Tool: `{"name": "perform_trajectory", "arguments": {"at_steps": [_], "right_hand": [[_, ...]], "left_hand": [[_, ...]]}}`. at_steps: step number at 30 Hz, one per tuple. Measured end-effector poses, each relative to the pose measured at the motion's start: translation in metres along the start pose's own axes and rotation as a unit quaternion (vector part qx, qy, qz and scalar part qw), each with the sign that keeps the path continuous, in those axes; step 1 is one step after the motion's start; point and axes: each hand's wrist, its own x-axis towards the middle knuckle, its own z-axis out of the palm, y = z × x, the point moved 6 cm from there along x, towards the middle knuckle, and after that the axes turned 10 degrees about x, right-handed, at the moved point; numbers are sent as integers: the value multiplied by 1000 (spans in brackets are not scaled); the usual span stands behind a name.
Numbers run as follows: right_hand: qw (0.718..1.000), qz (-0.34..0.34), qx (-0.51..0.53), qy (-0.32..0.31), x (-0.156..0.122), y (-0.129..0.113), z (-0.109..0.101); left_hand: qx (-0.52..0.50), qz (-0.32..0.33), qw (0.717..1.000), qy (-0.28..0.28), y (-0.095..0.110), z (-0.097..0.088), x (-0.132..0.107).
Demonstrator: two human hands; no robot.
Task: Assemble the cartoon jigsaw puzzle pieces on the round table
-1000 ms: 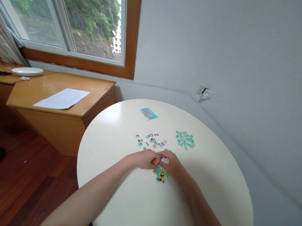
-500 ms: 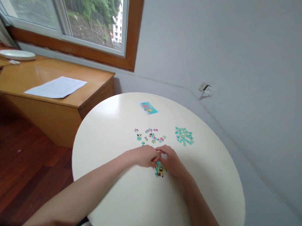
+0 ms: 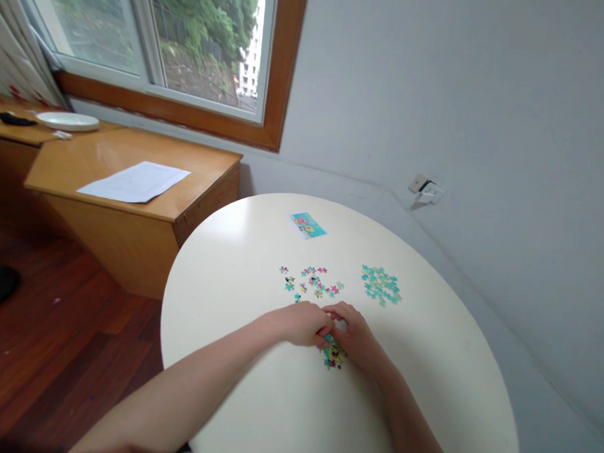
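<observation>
My left hand [image 3: 308, 323] and my right hand [image 3: 356, 334] meet over the round white table, with fingers curled inward and fingertips close together. Both grip at the upper edge of a partly joined jigsaw puzzle [image 3: 334, 355], which shows a yellow cartoon face on turquoise. My fingers cover the top of the joined section, so the exact piece between them is hidden. Just beyond my hands lie several loose multicoloured puzzle pieces [image 3: 314, 280]. To the right of those is a heap of turquoise and pale green pieces [image 3: 381, 285].
A small picture card [image 3: 308, 225] with a similar cartoon lies at the far side of the white table [image 3: 220, 270]. Left of it stands a wooden desk [image 3: 120, 148] bearing a paper sheet [image 3: 136, 181] and a white plate [image 3: 68, 121]. A wall socket [image 3: 426, 189] holds a plug.
The whole view has shifted, so everything sits slightly further right and lower. My hands stay together at the puzzle's upper edge, with hardly any change in finger position.
</observation>
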Motion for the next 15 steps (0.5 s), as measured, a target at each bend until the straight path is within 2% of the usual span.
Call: {"name": "perform_trajectory", "arguments": {"at_steps": [15], "right_hand": [[1000, 6, -10, 7, -1, 4, 4]], "left_hand": [[-29, -9, 1000, 9, -2, -3, -2]]}}
